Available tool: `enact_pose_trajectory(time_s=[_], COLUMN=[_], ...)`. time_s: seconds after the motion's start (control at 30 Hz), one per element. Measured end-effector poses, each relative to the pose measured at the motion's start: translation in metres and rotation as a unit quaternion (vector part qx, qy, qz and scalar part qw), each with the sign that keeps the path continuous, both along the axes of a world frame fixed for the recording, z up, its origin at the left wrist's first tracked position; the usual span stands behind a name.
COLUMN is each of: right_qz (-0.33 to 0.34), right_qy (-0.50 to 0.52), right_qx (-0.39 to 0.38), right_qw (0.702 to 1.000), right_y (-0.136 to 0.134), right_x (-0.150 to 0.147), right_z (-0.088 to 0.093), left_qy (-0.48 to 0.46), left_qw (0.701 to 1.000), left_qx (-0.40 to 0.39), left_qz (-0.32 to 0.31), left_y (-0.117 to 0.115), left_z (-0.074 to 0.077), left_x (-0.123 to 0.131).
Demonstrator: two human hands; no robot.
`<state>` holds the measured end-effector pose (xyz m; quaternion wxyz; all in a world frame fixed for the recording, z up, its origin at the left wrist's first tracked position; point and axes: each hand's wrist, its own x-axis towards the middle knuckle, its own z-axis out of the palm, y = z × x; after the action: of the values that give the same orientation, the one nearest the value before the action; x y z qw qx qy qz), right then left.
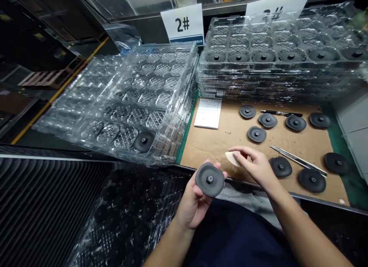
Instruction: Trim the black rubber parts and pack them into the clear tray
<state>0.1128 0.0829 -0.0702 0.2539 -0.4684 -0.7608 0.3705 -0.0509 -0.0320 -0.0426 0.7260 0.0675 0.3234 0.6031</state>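
My left hand (pixel 195 202) grips a round black rubber disc (pixel 204 184) by its rim, with a metal nut at the disc's centre facing up. To the right of it, my right hand (pixel 254 165) pinches a thin cream-coloured pad (pixel 232 158) between thumb and fingers. The pad is apart from the disc. Similar black discs lie on the cardboard sheet (pixel 207 144), among them one disc (pixel 280 167) close beside my right hand. A silver craft knife or tweezer-like tool (pixel 299 159) rests between the discs there.
Stacked clear plastic trays stand at the left (pixel 161 79) and back right (pixel 258 75); a single disc (pixel 144 140) sits in the left stack's front corner. A white paper (pixel 207 113) and a black pen (pixel 280 113) lie on the cardboard. Below left, another tray (pixel 135 205) holds several discs.
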Motion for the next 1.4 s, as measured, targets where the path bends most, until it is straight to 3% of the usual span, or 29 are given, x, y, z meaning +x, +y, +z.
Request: enact_pose_trajectory(time_s=[0.13,0.3,0.4,0.47,0.53,0.6,0.67,0.77,0.87,1.03,1.13,1.23,1.3,1.37,1.4], right_qz=[-0.017,-0.019,0.010,0.013,-0.001,-0.021,-0.047,-0.095,-0.111,-0.016,-0.041,-0.100,-0.098,-0.068,-0.041], right_qy=[-0.012,0.013,0.033,0.044,0.054,0.059,0.069,0.111,0.174,0.214,0.264,0.375,0.418,0.389,0.346], right_qx=[0.039,0.040,0.012,-0.006,-0.021,-0.032,-0.054,-0.088,-0.090,-0.151,-0.242,-0.369,-0.440,-0.485,-0.486], right_qw=[0.999,0.999,0.999,0.999,0.998,0.998,0.995,0.985,0.974,0.965,0.933,0.845,0.789,0.780,0.801], right_y=[0.004,-0.026,-0.052,-0.069,-0.083,-0.092,-0.095,-0.095,-0.093,-0.089,-0.086,-0.084,-0.085,-0.086,-0.087], right_x=[0.005,0.020,0.031,0.037,0.043,0.050,0.056,0.065,0.068,0.055,0.050,0.050,0.048,0.043,0.039], right_z=[-0.029,-0.013,-0.007,-0.008,-0.011,-0.010,-0.004,0.012,0.030,0.047,0.039,0.022,0.011,0.002,-0.002], left_qy=[-0.048,-0.069,0.064,0.265,0.455,0.553,0.583,0.587,0.564,0.532,0.533,0.490,0.468,0.478,0.490], left_qw=[0.998,0.995,0.991,0.941,0.837,0.752,0.723,0.722,0.745,0.793,0.799,0.824,0.838,0.839,0.836], left_qx=[0.029,0.043,0.107,0.207,0.303,0.355,0.367,0.359,0.349,0.274,0.231,0.172,0.122,0.073,0.051], left_qz=[-0.015,-0.051,-0.046,-0.037,-0.037,-0.046,-0.054,-0.065,-0.070,-0.112,-0.154,-0.226,-0.253,-0.250,-0.241], left_y=[-0.005,-0.002,0.001,0.003,0.006,0.010,0.012,0.014,0.013,0.009,0.008,0.006,0.000,-0.009,-0.016], left_z=[0.006,0.010,0.007,0.003,0.000,-0.002,-0.004,-0.004,-0.001,0.009,0.017,0.020,0.019,0.015,0.013], left_x=[0.001,0.009,0.014,0.015,0.015,0.016,0.017,0.019,0.022,0.028,0.027,0.021,0.016,0.009,0.003])
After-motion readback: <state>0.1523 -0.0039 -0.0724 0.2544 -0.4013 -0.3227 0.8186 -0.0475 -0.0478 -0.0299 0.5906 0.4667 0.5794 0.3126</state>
